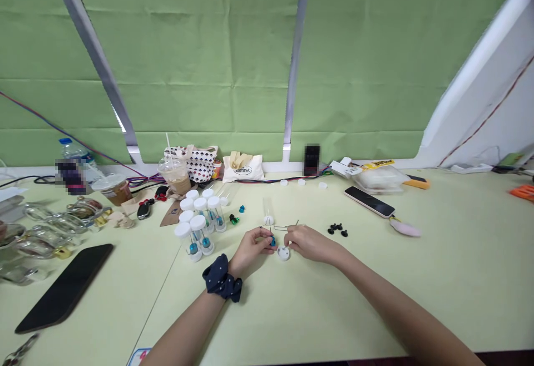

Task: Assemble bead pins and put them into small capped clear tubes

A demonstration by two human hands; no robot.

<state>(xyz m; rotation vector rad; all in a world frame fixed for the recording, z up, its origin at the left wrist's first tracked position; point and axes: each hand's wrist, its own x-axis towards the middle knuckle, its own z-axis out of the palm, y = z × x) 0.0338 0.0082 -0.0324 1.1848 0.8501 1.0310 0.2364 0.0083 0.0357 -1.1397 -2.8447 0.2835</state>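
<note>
Near the middle of the table, my left hand [255, 248] pinches a small blue part [273, 241] with a thin dark rod rising from it. Just right of it, my right hand [303, 242] has its fingers curled together; a thin metal piece [286, 228] lies by its fingertips, and whatever is between them is too small to make out. Between and slightly below the hands is a round white cap [283, 253] with small bits inside. Behind them a clear tube [267, 207] lies with its white end towards me.
Left of my hands stand several white-capped tubes [198, 223] with blue parts inside. Small black parts [337, 228] and a phone [369, 202] lie to the right. Drink cups [112, 189], glass items [50, 232] and a dark tablet [67, 288] occupy the left.
</note>
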